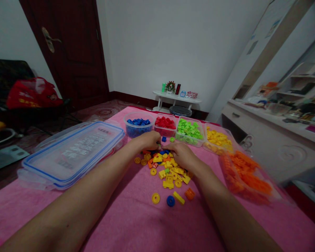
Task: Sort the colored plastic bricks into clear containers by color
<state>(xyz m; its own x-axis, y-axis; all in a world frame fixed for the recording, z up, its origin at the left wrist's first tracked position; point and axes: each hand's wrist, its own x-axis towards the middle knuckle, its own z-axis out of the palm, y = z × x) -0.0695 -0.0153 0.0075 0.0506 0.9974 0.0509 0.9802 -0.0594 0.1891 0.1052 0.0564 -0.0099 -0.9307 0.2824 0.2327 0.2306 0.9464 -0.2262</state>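
Note:
Both of my hands meet at the far side of a loose pile of toy building bricks (170,169), mostly yellow with some orange, blue and green. My left hand (150,140) has its fingers curled together at the pile's far left; a bit of green shows at the fingertips, too small to make out. My right hand (182,154) reaches in from the right, fingers drawn together and pointing at the left fingertips. Whatever it may pinch is hidden. Just beyond the hands lie a blue brick (163,139) and a green brick (172,139).
Behind the pile stand a round tub (128,130) of blue bricks and boxes of red bricks (165,122), green bricks (190,130) and yellow bricks (219,139). An orange-brick box (248,173) is at right. Blue-rimmed lids (76,154) lie left on the pink cloth (136,224).

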